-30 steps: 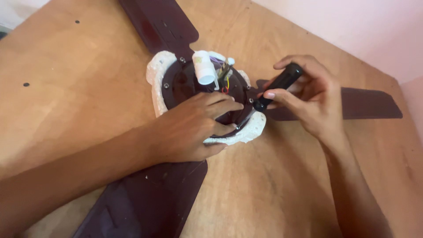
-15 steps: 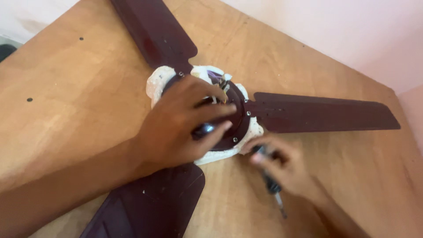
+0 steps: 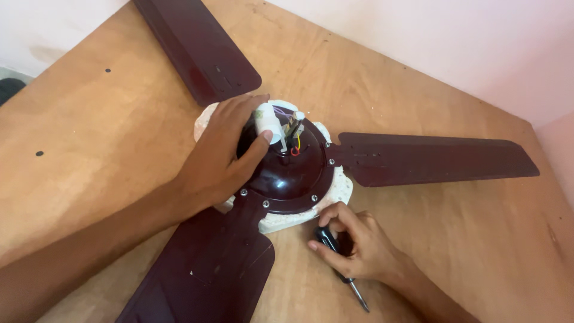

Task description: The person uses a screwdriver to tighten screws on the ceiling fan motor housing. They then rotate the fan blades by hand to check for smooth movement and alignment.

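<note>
Ceiling fan (image 3: 287, 179): lying flat in the middle of the wooden worktop (image 3: 89, 131), its dark maroon round motor housing facing up and sitting on a white block (image 3: 335, 191).

Blades: three, dark maroon, spreading outward; one (image 3: 197, 48) pointing to the far left, one (image 3: 436, 158) to the right, one (image 3: 203, 269) toward the near edge.

White cylinder (image 3: 267, 121): standing at the hub, coloured wires (image 3: 293, 134) beside it.

Left hand (image 3: 221, 155): resting spread over the left side of the housing, grip loose, thumb touching the white cylinder, fingers lying across the white block's far rim.

Right hand (image 3: 359, 242): lying on the worktop just beside the near edge of the block, grip curling shut around a screwdriver (image 3: 341, 263), black handle inside the fingers, metal tip pointing toward the near right.

Pale wall (image 3: 448, 48): running behind the worktop.
</note>
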